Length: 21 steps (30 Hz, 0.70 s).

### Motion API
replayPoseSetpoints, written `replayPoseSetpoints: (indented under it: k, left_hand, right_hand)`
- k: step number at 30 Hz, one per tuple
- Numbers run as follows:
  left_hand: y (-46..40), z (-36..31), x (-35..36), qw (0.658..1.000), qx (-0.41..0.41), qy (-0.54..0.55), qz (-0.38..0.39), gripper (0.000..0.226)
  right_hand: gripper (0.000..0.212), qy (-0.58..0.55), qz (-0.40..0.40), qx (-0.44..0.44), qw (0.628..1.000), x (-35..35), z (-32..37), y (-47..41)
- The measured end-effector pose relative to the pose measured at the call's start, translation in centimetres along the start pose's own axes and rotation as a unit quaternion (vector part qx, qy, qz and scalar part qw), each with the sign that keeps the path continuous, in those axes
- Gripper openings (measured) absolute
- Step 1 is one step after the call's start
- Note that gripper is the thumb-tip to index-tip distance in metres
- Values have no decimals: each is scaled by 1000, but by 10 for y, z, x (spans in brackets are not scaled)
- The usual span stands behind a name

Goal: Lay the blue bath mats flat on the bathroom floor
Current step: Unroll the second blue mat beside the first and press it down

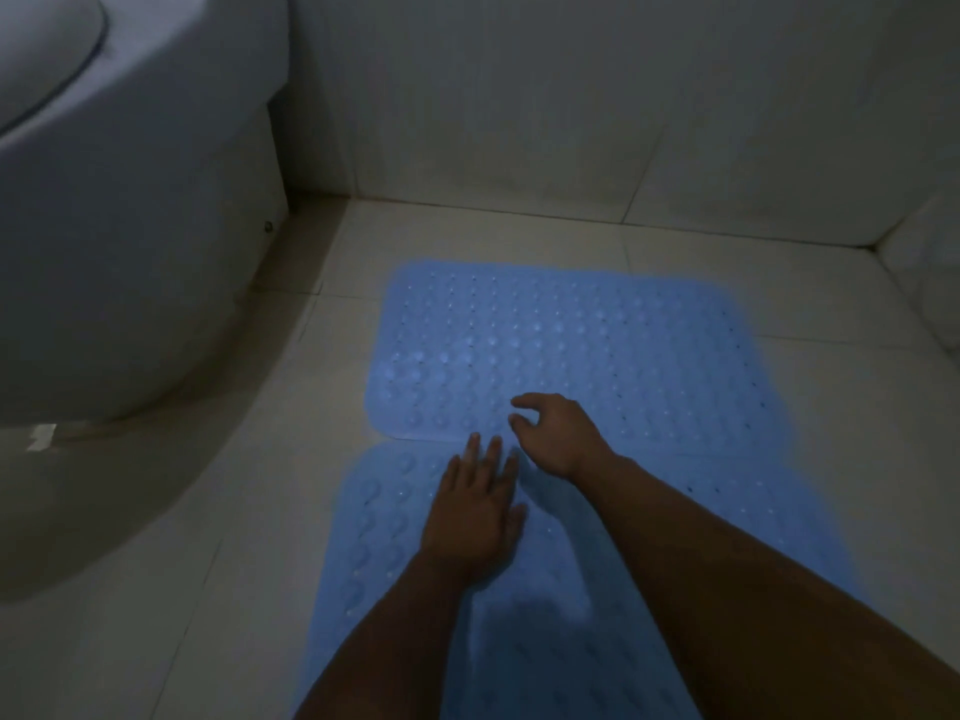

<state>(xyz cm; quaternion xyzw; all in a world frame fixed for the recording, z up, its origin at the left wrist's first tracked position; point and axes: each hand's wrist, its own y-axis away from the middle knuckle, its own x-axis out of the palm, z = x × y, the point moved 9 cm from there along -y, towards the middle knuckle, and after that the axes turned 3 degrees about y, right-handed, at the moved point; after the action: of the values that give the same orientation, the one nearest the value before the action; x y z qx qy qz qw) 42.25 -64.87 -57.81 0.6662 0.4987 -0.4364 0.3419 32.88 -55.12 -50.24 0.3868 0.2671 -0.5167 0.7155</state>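
Two blue bath mats with rows of round bumps lie on the pale tiled floor, one behind the other. The far mat (561, 350) is spread flat near the back wall. The near mat (582, 589) reaches toward me, its far edge meeting the far mat's near edge. My left hand (475, 514) rests palm down, fingers spread, on the near mat close to that seam. My right hand (558, 436) hovers over the seam with fingers loosely curled and nothing in them. My forearms hide part of the near mat.
A white toilet (119, 210) fills the left side, its base curving along the floor. Tiled walls (571, 106) close off the back and the right corner. Bare floor tiles (260, 459) lie between the toilet and the mats.
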Motion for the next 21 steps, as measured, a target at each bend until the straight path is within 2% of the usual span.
replayPoseSetpoints:
  k: [1,4,8,13,17,21]
  left_hand:
    - [0,-7,15,1000,-7,-7,25,78]
    - [5,-13,33,997,-10,-75,32,95]
    - [5,-15,28,996,-12,-85,20,91]
    - [4,-14,34,996,1,-89,23,77]
    - [0,-11,33,997,-25,-57,36,71]
    - [-25,-18,3,984,-94,-41,149,72]
  right_hand:
    - [39,3,-11,-4,1000,-4,-10,3]
    - [33,13,-56,-24,998,-10,-37,11]
    - [35,26,-122,-60,990,-14,-63,20]
    - [24,34,-206,-121,970,-11,-92,43]
    - [25,84,-170,-96,977,-14,-106,50]
    - [42,138,-32,-45,989,-15,-92,43]
